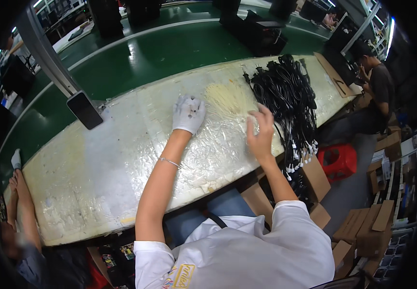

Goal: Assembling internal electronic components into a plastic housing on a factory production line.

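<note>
A white glove with dark stains on its back covers my left hand [189, 114], which rests on the worktable [122, 144] with its fingers curled under. Whatever those fingers may hold is hidden. Just right of it lies a fanned bundle of thin cream-coloured strips [228, 98] that look like cable ties. My bare right hand [261, 129] hovers at the near right edge of that bundle, thumb and fingers apart, nothing visible between them. Beyond it is a heap of black power cords [285, 91], whose white connectors [301, 156] hang over the table's near edge.
A phone [84, 110] is fixed to a metal post at the table's far edge. Behind runs a green conveyor belt [170, 45] carrying black units [261, 33]. One person sits at right near a red stool [337, 162] and cardboard boxes [367, 229]; another person's arm [25, 207] is at left.
</note>
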`<move>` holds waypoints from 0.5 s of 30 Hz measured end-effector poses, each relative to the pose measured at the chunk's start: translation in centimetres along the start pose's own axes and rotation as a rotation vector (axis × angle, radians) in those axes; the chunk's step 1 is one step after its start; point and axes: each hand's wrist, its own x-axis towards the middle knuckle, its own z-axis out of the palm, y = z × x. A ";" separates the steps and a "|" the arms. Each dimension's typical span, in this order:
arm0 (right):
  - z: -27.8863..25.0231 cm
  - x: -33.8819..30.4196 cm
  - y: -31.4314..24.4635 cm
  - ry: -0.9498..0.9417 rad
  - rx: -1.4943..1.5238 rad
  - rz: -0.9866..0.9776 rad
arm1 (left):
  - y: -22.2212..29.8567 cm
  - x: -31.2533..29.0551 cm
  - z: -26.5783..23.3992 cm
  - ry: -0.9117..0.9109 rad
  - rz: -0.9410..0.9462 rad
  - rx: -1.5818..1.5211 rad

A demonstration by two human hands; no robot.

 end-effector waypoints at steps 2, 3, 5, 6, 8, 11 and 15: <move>-1.3 -0.2 3.4 0.014 -0.091 0.060 | 0.4 0.0 -0.7 -0.016 -0.004 -0.002; -1.5 -0.1 4.9 0.008 -0.127 0.062 | 0.6 0.1 -0.9 -0.013 -0.004 -0.012; -1.4 0.3 6.6 -0.080 -0.249 -0.039 | 0.7 -0.1 -1.3 -0.043 -0.052 0.012; -1.3 0.7 7.2 -0.163 -0.365 -0.140 | 0.5 -0.2 -1.2 -0.039 -0.051 0.009; -1.2 0.9 8.3 -0.191 -0.392 -0.148 | 0.1 -0.5 -0.7 0.041 -0.066 -0.006; -1.1 1.1 8.3 -0.225 -0.397 -0.141 | -0.3 -0.9 -0.4 0.075 -0.050 0.014; -0.3 0.7 8.6 -0.181 -0.426 -0.091 | 0.1 -1.1 -0.5 0.027 -0.036 0.030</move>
